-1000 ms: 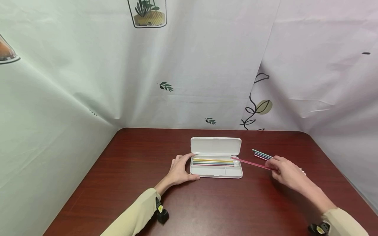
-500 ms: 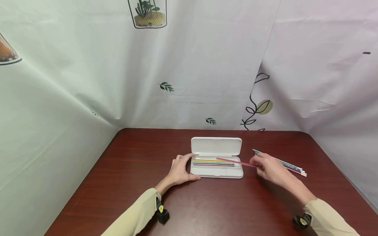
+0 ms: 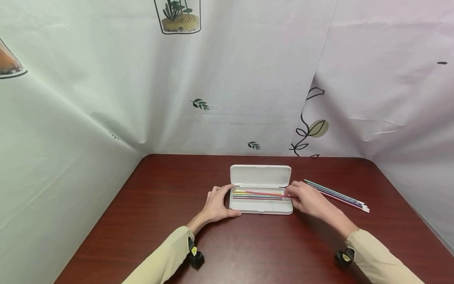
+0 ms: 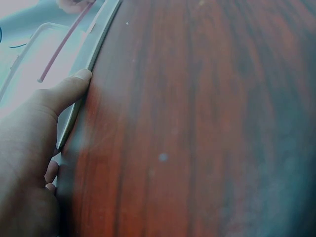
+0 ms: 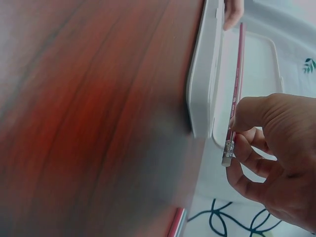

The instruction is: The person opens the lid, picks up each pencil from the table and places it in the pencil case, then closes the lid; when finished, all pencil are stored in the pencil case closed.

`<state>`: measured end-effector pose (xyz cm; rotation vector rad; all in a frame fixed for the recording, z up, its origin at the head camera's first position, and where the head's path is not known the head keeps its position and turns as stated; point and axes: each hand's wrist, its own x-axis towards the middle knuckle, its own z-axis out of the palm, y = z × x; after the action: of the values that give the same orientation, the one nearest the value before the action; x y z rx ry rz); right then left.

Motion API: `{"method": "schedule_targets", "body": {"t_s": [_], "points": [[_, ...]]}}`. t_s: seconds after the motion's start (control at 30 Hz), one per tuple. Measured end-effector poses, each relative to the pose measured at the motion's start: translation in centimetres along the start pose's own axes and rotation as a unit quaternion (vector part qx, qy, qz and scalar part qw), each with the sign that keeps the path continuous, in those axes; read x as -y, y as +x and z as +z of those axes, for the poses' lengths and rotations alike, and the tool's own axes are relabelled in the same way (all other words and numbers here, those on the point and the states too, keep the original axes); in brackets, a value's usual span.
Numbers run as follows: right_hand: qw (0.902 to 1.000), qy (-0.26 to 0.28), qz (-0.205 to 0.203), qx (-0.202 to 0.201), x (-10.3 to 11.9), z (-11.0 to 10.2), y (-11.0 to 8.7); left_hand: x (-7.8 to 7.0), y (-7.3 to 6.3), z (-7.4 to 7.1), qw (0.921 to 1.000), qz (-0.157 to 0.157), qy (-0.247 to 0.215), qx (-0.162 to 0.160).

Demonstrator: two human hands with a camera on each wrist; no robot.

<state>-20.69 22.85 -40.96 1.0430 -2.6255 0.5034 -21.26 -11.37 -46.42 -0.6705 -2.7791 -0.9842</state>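
Plainly, left hand [image 3: 216,205] gripping white case [image 3: 260,176], right hand [image 3: 310,200] pinching pink pencil [image 5: 239,69], its eraser [image 5: 226,161] showing only from right wrist.

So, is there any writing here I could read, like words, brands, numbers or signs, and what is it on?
No readable text anywhere.
Pink pencil in the right hand: tiny print-like marks, too blurred to read.
Pencils on the table: too small to tell.
White case: no lettering visible.
Wall cloth: drawings only.
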Motion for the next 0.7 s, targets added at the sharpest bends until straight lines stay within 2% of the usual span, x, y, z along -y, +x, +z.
{"method": "schedule_targets", "body": {"t_s": [0.27, 0.7], "points": [[0.9992, -0.001, 0.014, 0.038, 0.7, 0.7, 1.4, 0.2, 0.1, 0.3, 0.9999, 0.004, 0.011, -0.001], [0.9988, 0.013, -0.017, 0.044, 1.1, 2.0, 2.8, 0.0, -0.1, 0.1, 1.0000, -0.005, 0.004, 0.002]]}}
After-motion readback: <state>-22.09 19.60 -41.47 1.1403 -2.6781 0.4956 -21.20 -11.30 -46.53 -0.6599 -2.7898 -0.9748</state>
